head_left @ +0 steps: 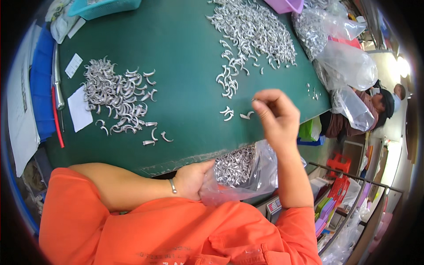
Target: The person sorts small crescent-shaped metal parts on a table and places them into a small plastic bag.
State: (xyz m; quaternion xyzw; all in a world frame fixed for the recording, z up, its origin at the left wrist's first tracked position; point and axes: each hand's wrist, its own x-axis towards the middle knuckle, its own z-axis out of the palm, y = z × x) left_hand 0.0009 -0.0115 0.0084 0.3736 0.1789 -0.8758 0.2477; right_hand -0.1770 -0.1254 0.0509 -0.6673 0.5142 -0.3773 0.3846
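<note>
Your claw-shaped metal pieces, silvery and curved, lie loose on the tabletop just left of your R hand, w/ one separate piece right by the fingertips. That hand is above the tabletop, thumb and forefinger tips brought close, other fingers curled. A tiny dark bit shows at the tips, but can't tell if you're gripping a piece. A fingertip pinch prob. suits parts this small, b/c it can take one w/o catching its neighbours.

Your L hand grips the rim of a clear plastic bag below the near edge of the tabletop. More of the same pieces sit inside. Prob. held there so the soft mouth doesn't fold shut, and close in so the reach from tabletop to bag stays short.

Further out, a R-hand heap covers the far side, w/ a thin trail of pieces running from it twd you. A L-hand heap lies well apart, prob. to keep the two lots from mixing. A white paper slip lies at its left edge, maybe as a label; can't confirm.

Beyond, a teal basket stands at the far left corner, a purple tub at the far right, and filled clear bags line the right edge, prob. to leave the middle free.
</note>
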